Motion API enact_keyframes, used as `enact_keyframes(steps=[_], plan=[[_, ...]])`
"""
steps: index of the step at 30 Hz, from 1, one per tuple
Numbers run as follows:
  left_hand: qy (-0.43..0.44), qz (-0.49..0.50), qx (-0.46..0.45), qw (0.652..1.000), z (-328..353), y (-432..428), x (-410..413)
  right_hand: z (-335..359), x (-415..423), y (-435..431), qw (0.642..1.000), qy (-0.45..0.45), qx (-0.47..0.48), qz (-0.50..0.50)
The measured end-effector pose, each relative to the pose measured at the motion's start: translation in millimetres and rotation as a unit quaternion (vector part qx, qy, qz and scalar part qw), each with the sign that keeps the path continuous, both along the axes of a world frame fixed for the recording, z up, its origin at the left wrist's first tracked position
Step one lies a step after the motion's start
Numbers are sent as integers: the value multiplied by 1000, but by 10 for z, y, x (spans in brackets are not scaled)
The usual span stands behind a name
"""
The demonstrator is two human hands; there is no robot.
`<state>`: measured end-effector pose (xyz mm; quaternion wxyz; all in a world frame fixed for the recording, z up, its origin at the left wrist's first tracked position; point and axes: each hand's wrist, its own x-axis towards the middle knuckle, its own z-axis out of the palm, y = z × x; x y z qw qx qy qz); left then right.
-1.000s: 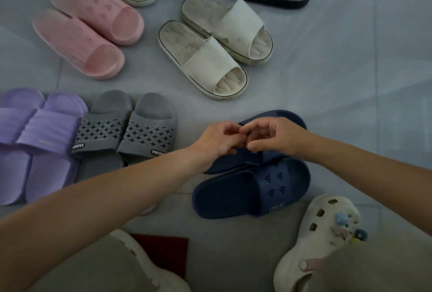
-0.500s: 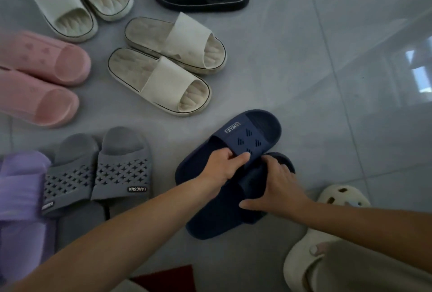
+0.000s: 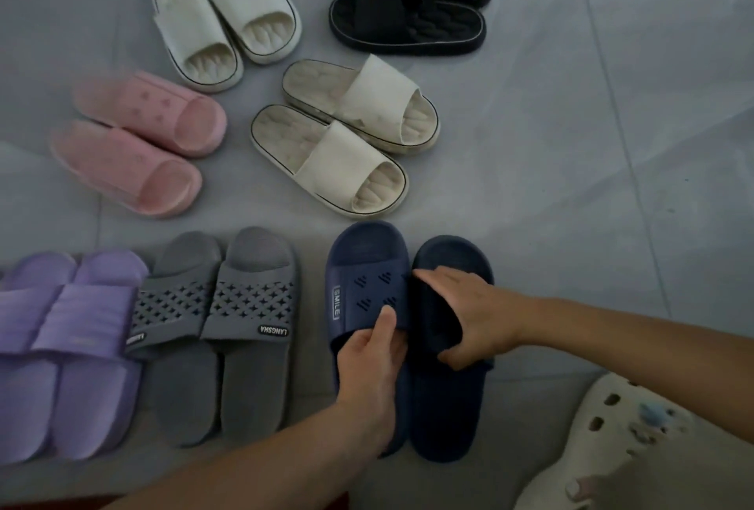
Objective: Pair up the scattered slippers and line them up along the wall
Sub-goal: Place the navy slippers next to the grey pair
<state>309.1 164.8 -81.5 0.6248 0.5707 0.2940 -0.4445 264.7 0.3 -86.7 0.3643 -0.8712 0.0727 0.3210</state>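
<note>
Two navy slippers lie side by side on the grey floor, toes pointing away from me. My left hand [image 3: 373, 362] grips the left navy slipper [image 3: 365, 264] at its strap, thumb on top. My right hand [image 3: 469, 318] holds the strap of the right navy slipper [image 3: 449, 407]. To their left stand a grey pair [image 3: 222, 330] and a purple pair [image 3: 65, 346] in the same row.
Farther out lie a pink pair [image 3: 143, 142], two off-white pairs [image 3: 228, 20] [image 3: 342, 134] and a black pair [image 3: 412, 12]. A cream clog [image 3: 604, 440] with charms sits at the lower right. Bare grey tile floor [image 3: 612, 142] stretches to the right.
The navy slippers were angled and overlapping; both hands have turned them so they lie parallel next to the grey pair. The view has shifted, showing more of the far pairs.
</note>
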Motion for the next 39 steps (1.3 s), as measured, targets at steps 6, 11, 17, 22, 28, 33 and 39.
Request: enact_keyframes(steps=[6,11,17,22,28,33,39], plan=[[-12,48,63,997,-198,242,224,-60,395,100,1000,8,-24,11],[13,69,35,997,-250,245,185,-68,438,147,999,24,-8,23],[3,48,42,998,-261,286,155,-91,454,151,999,20,4,28],[-19,22,35,999,-255,320,140,-138,435,162,1000,6,-2,28],[-49,-5,50,998,-274,328,113,-158,353,206,999,4,1,38],[-173,-236,85,952,-260,522,167,-178,312,158,997,-7,-39,61],[-539,-449,38,712,-140,577,753,-233,89,74,997,-22,-74,24]])
